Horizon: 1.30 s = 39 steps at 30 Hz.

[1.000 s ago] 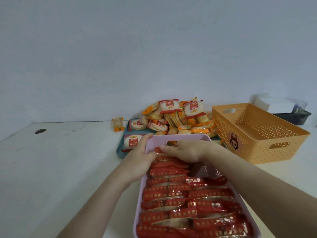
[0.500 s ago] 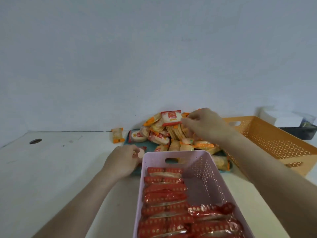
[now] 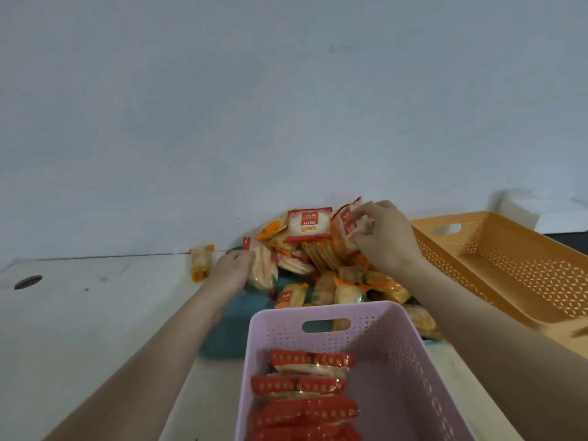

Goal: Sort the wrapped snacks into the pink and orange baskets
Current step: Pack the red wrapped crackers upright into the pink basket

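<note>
Sorting so far: the pink perforated plastic basket (image 3: 410,361) nearest the person holds a row of red-wrapped snack packets (image 3: 305,386) along its left side. Its right side and far end are bare.
Orange side: the orange perforated plastic basket (image 3: 509,265) on the right shows no packet in the part I can see.
Left to sort: a heap of wrapped snacks (image 3: 318,259) sits on a teal tray (image 3: 229,332) just beyond the pink basket. One orange-ended packet (image 3: 201,262) lies alone on the white table (image 3: 79,313).
Right hand (image 3: 385,240): pinches a red-and-white square packet (image 3: 346,224) at the heap's top.
Left hand (image 3: 230,272): well apart from the right, fingers curled onto a pale packet (image 3: 264,268) at the heap's left edge.
Progress: by my reckoning the pink share is well begun, the orange share not started, and most of the heap remains.
</note>
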{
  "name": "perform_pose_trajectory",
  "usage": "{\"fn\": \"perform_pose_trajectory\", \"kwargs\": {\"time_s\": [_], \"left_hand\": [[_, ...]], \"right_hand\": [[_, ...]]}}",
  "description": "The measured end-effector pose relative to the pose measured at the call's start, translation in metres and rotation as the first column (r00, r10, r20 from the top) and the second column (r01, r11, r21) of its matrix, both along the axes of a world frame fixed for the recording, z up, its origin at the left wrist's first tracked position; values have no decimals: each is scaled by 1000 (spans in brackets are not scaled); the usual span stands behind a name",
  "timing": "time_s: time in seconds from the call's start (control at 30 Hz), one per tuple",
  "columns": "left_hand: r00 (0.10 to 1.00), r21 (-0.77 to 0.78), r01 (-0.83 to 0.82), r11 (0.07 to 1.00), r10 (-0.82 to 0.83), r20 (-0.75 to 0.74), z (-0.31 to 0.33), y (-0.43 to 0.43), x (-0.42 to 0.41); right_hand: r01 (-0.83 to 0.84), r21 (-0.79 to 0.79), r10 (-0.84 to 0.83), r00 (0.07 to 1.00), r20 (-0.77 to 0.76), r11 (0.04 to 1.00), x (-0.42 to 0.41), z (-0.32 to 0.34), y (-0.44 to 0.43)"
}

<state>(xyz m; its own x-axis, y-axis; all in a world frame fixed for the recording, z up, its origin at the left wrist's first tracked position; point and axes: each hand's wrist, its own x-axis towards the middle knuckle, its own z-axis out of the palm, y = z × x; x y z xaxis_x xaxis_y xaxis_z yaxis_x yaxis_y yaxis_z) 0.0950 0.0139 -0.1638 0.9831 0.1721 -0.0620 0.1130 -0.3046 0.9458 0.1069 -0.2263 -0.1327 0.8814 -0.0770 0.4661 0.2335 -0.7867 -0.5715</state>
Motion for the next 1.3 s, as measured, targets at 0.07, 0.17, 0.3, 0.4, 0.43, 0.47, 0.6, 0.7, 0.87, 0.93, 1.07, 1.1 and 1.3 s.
{"fn": "perform_pose_trajectory", "kwargs": {"time_s": [0.07, 0.17, 0.3, 0.4, 0.43, 0.47, 0.6, 0.7, 0.87, 0.93, 1.07, 1.1, 1.3], "left_hand": [[996, -165, -34, 986, 19, -89, 3, -2, 4], [990, -249, -54, 967, 18, -142, 12, -4, 11], [998, 122, 54, 991, -50, -35, 12, -15, 22], [998, 247, -29, 969, 16, 56, 7, -23, 25], [998, 188, -45, 981, 36, 51, 5, -21, 26], [996, 122, -73, 990, 68, 49, 3, -18, 28], [964, 144, -234, 962, 210, 162, 10, 10, 13], [916, 221, -305, 926, 223, 333, 33, 26, -14], [889, 240, -85, 967, -35, 457, 75, 19, -72], [884, 269, 42, 962, -162, 439, 87, 11, -89], [889, 119, 180, 976, -213, 405, 98, 5, -110], [894, 86, 198, 976, -216, 394, 97, 3, -112], [873, 174, 222, 960, -275, 403, 91, -22, -129]], "right_hand": [[-43, 178, 46, 999, -11, 983, 2, 4, 3], [-57, 365, 112, 985, -130, 929, 0, 9, 4], [-57, 503, 219, 938, -269, 862, 0, 13, 2], [-56, 617, 309, 898, -312, 785, 0, 10, 0], [-54, 634, 331, 885, -328, 771, -1, 9, 0], [-54, 641, 346, 875, -340, 766, -2, 8, -1], [-106, 688, 408, 865, -293, 718, -12, 12, -4], [-233, 733, 562, 792, -238, 639, -24, 24, 1], [-486, 641, 748, 626, -219, 594, -51, 43, 27], [-542, 560, 746, 625, -229, 626, -63, 51, 32], [-605, 464, 741, 641, -200, 648, -90, 67, 25], [-619, 430, 739, 641, -208, 657, -99, 71, 20], [-624, 92, 614, 713, -339, 776, -141, 82, -18]]}}
